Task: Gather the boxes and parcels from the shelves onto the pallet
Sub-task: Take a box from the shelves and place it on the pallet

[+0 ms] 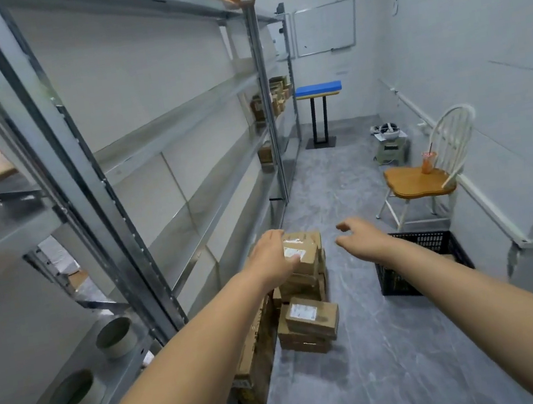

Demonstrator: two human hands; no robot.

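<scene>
Left hand (274, 257) lies flat on the top box (308, 257) of the stack (311, 324) on the floor beside the rack (124, 221), fingers straight, not curled round it; best to square that box over those beneath, lest the stack lean; right hand (361, 238) hangs just beside it, fingers apart and loosely bent, holding nothing; more boxes (273, 100) sit on the far shelves; no pallet shows.

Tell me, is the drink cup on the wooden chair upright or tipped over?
Upright. The cup stands on its base on the seat of the chair, with its straw sticking up from the top.
</scene>
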